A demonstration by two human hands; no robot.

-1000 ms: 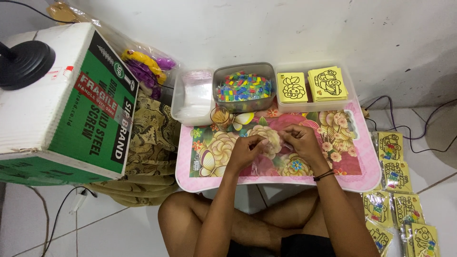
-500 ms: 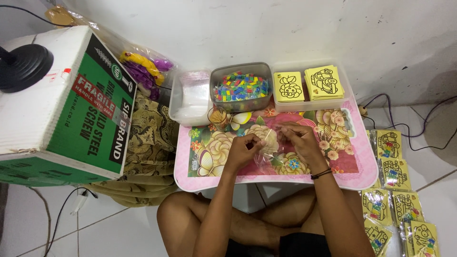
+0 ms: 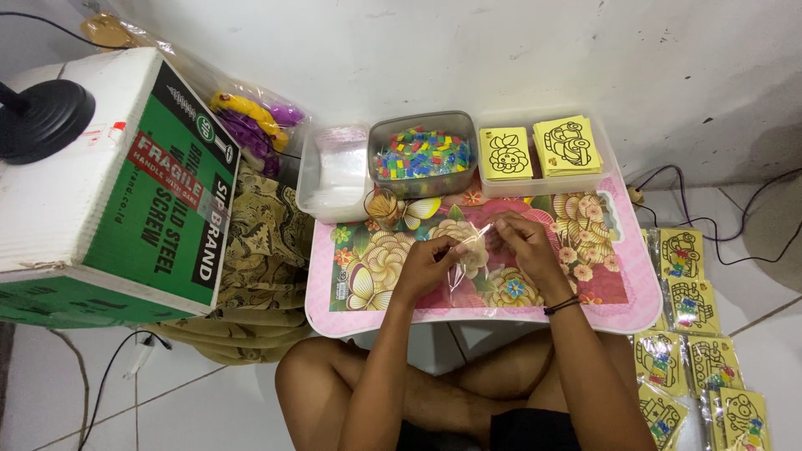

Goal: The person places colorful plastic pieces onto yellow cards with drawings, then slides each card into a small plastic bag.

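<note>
While both hands worked at the centre of the frame, the left hand [image 3: 428, 266] and the right hand [image 3: 520, 246] pinched the edges of one small clear plastic bag [image 3: 468, 263] over the pink floral lap table [image 3: 635, 284], seemingly mid-packing. Six finished yellow picture packets [image 3: 693, 334] lay at lower right, while two stacks of yellow picture cards [image 3: 539, 149] and one tub of coloured beads [image 3: 422, 153] remained at top centre.
</note>
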